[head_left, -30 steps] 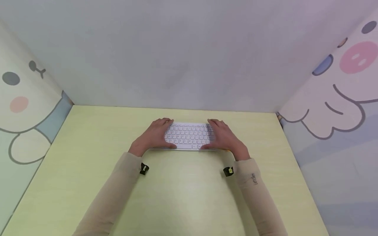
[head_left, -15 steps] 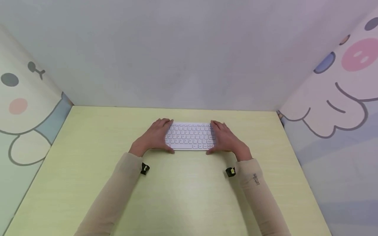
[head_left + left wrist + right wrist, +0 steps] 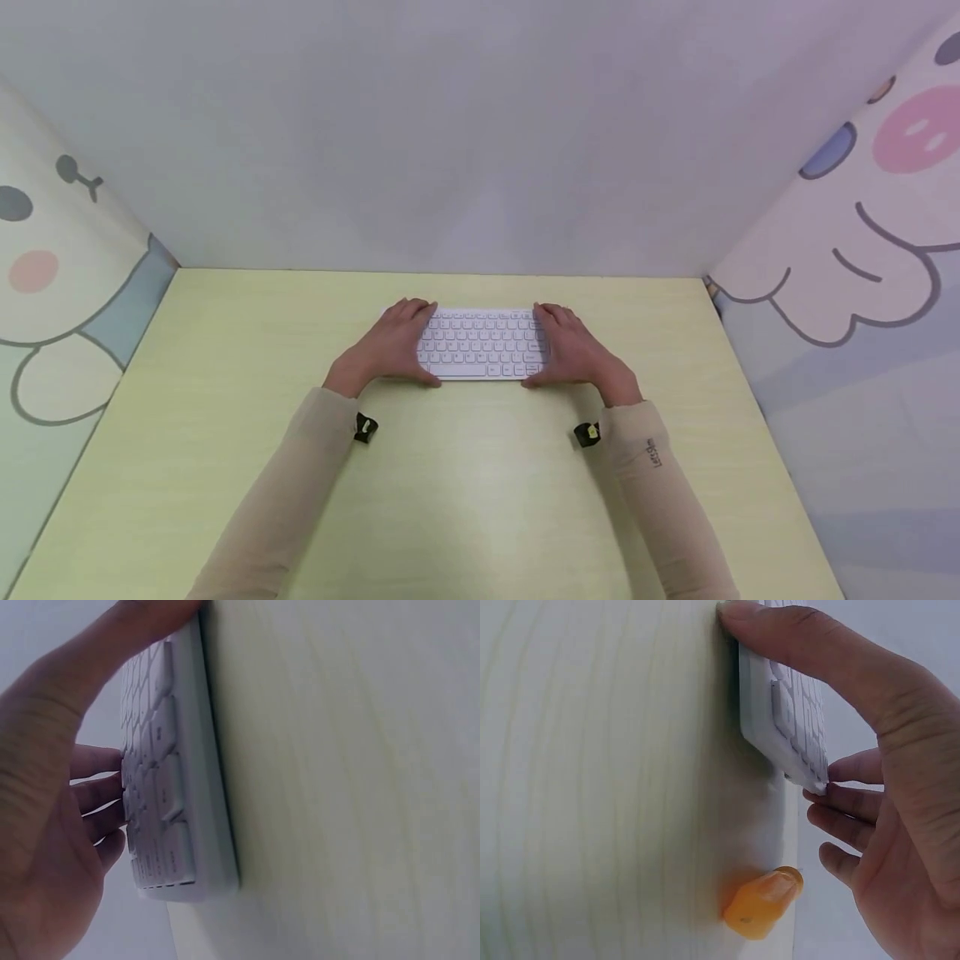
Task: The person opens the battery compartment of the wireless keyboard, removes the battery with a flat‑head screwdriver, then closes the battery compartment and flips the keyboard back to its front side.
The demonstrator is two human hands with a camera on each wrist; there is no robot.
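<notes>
Seen from the head, a white keyboard (image 3: pixel 482 345) lies flat on a pale yellow-green worktop (image 3: pixel 480 500), towards its far edge, near a plain grey back wall (image 3: pixel 450 125); the left hand (image 3: pixel 390 346) holds the keyboard's left end and the right hand (image 3: pixel 573 350) its right end, each with the thumb at the near edge and the fingers curled over the far edge; beige sleeves (image 3: pixel 285 500) cover both forearms; cartoon-printed panels (image 3: pixel 862 208) stand at either side.

From the left wrist, the left hand (image 3: pixel 45 825) grips the keyboard (image 3: pixel 172 802); the thumb presses its near edge and the fingertips (image 3: pixel 97 791) curl over the far side; the keyboard rests on the worktop (image 3: pixel 352 787).

From the right wrist, the right hand (image 3: pixel 885 787) grips the keyboard's end (image 3: pixel 787 712), thumb along the near edge and fingers (image 3: pixel 847 802) round the far corner; a small orange object (image 3: pixel 761 904) lies on the worktop (image 3: pixel 600 787) just beside that end, apart from it.
</notes>
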